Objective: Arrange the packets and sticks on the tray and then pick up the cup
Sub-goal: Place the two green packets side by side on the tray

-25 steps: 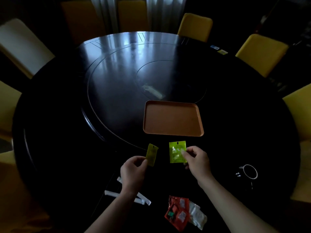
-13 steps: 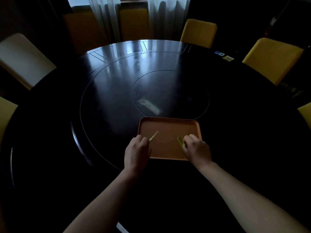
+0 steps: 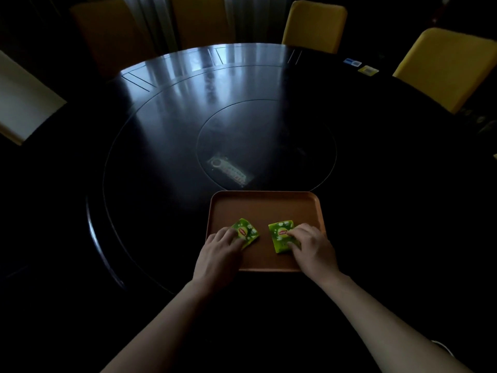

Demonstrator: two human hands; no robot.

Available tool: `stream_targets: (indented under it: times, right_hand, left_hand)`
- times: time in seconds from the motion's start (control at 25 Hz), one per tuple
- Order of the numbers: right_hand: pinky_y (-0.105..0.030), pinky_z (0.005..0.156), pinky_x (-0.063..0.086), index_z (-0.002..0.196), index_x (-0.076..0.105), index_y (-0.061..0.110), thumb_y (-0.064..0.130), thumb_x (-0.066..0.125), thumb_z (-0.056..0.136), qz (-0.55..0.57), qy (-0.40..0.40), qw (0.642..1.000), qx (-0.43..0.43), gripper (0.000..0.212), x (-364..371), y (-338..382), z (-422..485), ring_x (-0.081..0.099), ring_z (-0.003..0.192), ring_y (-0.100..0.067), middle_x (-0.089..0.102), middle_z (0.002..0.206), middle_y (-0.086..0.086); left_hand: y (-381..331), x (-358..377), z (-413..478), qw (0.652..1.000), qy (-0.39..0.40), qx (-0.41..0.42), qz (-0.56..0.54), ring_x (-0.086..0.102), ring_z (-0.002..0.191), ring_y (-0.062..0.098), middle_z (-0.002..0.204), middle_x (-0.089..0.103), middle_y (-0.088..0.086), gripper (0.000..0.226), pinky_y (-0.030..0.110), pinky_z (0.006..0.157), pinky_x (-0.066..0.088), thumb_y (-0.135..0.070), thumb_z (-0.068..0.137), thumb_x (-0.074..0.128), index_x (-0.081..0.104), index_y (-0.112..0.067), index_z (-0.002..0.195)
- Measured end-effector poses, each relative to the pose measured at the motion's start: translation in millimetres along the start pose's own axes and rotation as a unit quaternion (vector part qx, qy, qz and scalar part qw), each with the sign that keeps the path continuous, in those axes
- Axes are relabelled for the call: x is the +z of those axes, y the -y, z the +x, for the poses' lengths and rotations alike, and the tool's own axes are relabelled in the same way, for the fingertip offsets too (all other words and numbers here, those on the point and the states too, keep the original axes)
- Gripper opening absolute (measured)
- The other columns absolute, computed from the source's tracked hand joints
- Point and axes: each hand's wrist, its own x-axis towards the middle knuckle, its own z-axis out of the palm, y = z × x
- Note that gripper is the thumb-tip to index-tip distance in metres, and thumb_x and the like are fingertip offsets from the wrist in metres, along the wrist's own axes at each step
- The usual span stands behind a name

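Note:
An orange-brown tray (image 3: 265, 208) sits on the dark round table in front of me. Two green tea packets lie flat on its near half, side by side with a gap between them. My left hand (image 3: 217, 254) rests its fingertips on the left packet (image 3: 248, 230), covering its near corner. My right hand (image 3: 313, 251) presses on the right packet (image 3: 279, 234) and hides its right edge. A pale curved rim (image 3: 442, 348) shows at the bottom right beside my right forearm; it may be the cup. The sticks and the other packets are out of view.
The table (image 3: 161, 184) is black and glossy, with a round inset centre. A clear plastic wrapper (image 3: 228, 168) lies just beyond the tray. Yellow chairs (image 3: 314, 25) ring the far side. Small cards (image 3: 361, 67) lie at the far right edge.
Both hands carried the green packets from the near table edge onto the tray and laid them flat, face up. The view tilted upward, so the sticks and red packets dropped out of sight.

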Motion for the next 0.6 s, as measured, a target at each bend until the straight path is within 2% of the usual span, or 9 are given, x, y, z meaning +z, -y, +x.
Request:
stream_targets:
  times: [0.08, 0.16, 0.24, 0.4, 0.52, 0.6]
  right_hand:
    - [-0.035, 0.083, 0.051, 0.109, 0.070, 0.018, 0.016, 0.074, 0.078, -0.043, 0.012, 0.999, -0.020, 0.032, 0, -3, -3, 0.058, 0.098, -0.024, 0.064, 0.109, 0.001]
    - [-0.038, 0.082, 0.052, 0.111, 0.069, 0.019, 0.021, 0.075, 0.077, -0.068, 0.027, 0.997, -0.022, 0.034, 2, -1, -3, 0.057, 0.098, -0.025, 0.064, 0.111, 0.001]
    - [-0.038, 0.081, 0.051, 0.110, 0.070, 0.020, 0.025, 0.074, 0.078, -0.082, 0.034, 0.996, -0.026, 0.033, 8, 2, -2, 0.056, 0.098, -0.025, 0.063, 0.111, 0.000]
    - [-0.039, 0.082, 0.049, 0.110, 0.069, 0.021, 0.029, 0.072, 0.080, -0.063, 0.031, 0.997, -0.026, 0.031, 14, 12, 9, 0.054, 0.098, -0.026, 0.060, 0.109, -0.001]
    - [-0.037, 0.078, 0.049, 0.107, 0.071, 0.021, 0.027, 0.074, 0.079, -0.030, 0.002, 0.999, -0.019, 0.029, 13, 15, 14, 0.054, 0.092, -0.025, 0.061, 0.102, -0.001]
    - [-0.037, 0.074, 0.050, 0.106, 0.072, 0.020, 0.027, 0.074, 0.079, -0.049, 0.004, 0.998, -0.028, 0.027, 15, 16, 14, 0.054, 0.090, -0.026, 0.061, 0.100, -0.001]
  left_hand:
    - [13, 2, 6, 0.997, 0.050, 0.053, -0.005, 0.045, 0.137, 0.029, 0.138, 0.056, 0.005, 0.046, 0.044, 0.106, 0.043, -0.028, 0.080, 0.069, 0.061, -0.027, 0.125]
    - [15, -1, 12, 0.993, 0.089, 0.071, 0.019, 0.042, 0.139, 0.029, 0.144, 0.052, 0.007, 0.054, 0.045, 0.110, 0.040, -0.032, 0.079, 0.070, 0.056, -0.028, 0.131]
    - [11, -5, 14, 0.993, 0.099, 0.057, 0.042, 0.049, 0.132, 0.033, 0.141, 0.054, 0.010, 0.056, 0.045, 0.103, 0.046, -0.034, 0.078, 0.068, 0.055, -0.027, 0.132]
    - [4, -6, 15, 0.995, 0.081, 0.011, 0.060, 0.055, 0.117, 0.033, 0.130, 0.057, 0.009, 0.052, 0.045, 0.089, 0.050, -0.045, 0.083, 0.044, 0.053, -0.027, 0.131]
    - [7, -5, 14, 0.997, 0.056, 0.008, 0.046, 0.056, 0.118, 0.031, 0.127, 0.059, 0.008, 0.042, 0.043, 0.092, 0.050, -0.042, 0.085, 0.062, 0.058, -0.026, 0.124]
    - [11, -4, 13, 0.997, 0.065, 0.031, 0.033, 0.058, 0.120, 0.032, 0.130, 0.060, 0.011, 0.047, 0.042, 0.096, 0.050, -0.039, 0.079, 0.072, 0.062, -0.025, 0.122]
